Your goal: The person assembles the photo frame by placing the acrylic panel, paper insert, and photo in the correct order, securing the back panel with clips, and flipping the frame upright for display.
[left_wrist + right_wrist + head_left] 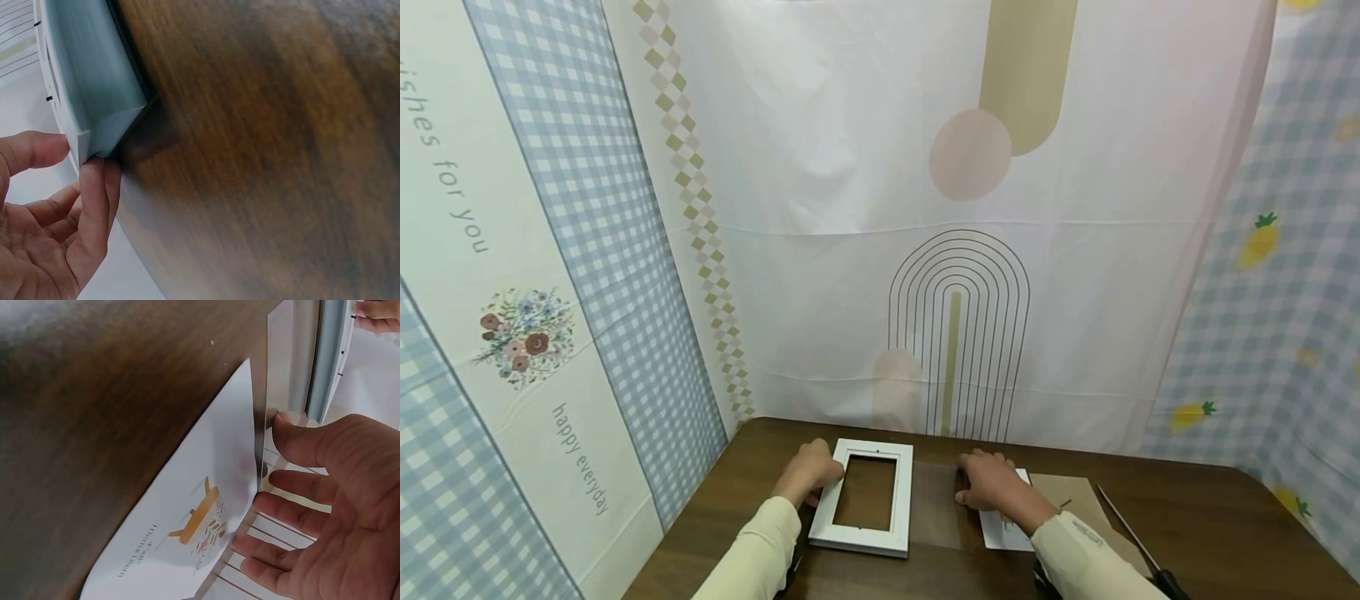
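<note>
A white picture frame [900, 500] lies on the brown table, with bare wood showing through its opening. My left hand [808, 475] grips its left side. In the left wrist view the thumb [47, 150] is on one face of the frame [94, 69] and the fingers bend against its edge. Right of the frame is a clear sheet [936, 500]. My right hand [992, 483] is at that sheet's right edge, fingers spread and slightly bent. The right wrist view shows the thumb touching the clear sheet [281, 369]; whether the fingers touch it is hard to tell.
A white printed card [206, 469] lies under the right forearm, beside a brown board [1067, 492]. Farther right is a screwdriver [1127, 525] with a black handle. Patterned curtains [820, 292] hang behind the table and on both sides.
</note>
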Demonstrator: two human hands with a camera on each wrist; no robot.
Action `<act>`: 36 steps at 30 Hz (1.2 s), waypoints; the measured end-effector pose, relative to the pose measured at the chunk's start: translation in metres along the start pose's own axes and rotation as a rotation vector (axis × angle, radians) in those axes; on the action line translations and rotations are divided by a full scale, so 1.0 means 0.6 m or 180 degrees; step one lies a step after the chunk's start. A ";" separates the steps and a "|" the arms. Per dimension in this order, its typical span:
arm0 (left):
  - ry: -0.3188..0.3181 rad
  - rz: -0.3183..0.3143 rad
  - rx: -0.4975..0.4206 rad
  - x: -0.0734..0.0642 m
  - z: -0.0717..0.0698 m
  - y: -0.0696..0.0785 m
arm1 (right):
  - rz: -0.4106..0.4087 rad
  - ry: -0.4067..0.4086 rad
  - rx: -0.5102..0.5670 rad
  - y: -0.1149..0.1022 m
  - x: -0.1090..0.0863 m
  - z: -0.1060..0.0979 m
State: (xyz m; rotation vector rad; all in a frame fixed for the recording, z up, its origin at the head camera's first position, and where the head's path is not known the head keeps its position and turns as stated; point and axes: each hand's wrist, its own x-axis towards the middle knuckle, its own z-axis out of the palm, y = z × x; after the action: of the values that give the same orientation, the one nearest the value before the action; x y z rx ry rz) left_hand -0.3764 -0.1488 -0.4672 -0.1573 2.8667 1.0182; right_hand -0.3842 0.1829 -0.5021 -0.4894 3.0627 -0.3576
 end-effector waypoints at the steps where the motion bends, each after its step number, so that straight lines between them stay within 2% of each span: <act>1: -0.0001 -0.0006 0.0001 0.000 0.001 0.000 | 0.0003 -0.0002 -0.0011 0.012 0.010 0.011; 3: -0.0004 -0.0012 -0.0003 0.002 0.001 -0.001 | 0.0001 0.0001 -0.0037 0.035 0.030 0.033; 7: 0.0007 -0.0021 -0.0034 0.002 0.001 0.000 | 0.0015 0.0027 -0.0069 0.058 0.057 0.055; 10: 0.0017 -0.0021 -0.0040 0.000 -0.001 0.003 | 0.0036 0.0085 -0.0098 0.047 0.054 0.043; 14: 0.0023 -0.0054 -0.0015 0.001 -0.003 0.004 | 0.0117 0.0022 0.0115 0.002 0.023 -0.005; 18: 0.0011 -0.0062 0.0010 0.004 -0.003 0.001 | 0.0070 -0.0059 0.0266 -0.029 0.004 -0.035; 23: -0.0008 -0.0052 0.0007 0.002 -0.004 -0.002 | 0.0023 -0.0143 0.0225 -0.042 0.005 -0.044; 36: -0.0015 -0.0049 0.0106 0.003 -0.002 0.003 | 0.0144 -0.0477 0.0165 -0.043 0.038 -0.049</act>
State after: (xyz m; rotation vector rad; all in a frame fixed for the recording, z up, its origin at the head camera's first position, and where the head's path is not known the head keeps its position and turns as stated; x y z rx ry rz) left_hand -0.3788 -0.1484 -0.4651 -0.1739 2.8717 0.9661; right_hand -0.3994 0.1585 -0.4670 -0.4236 2.9066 -0.3795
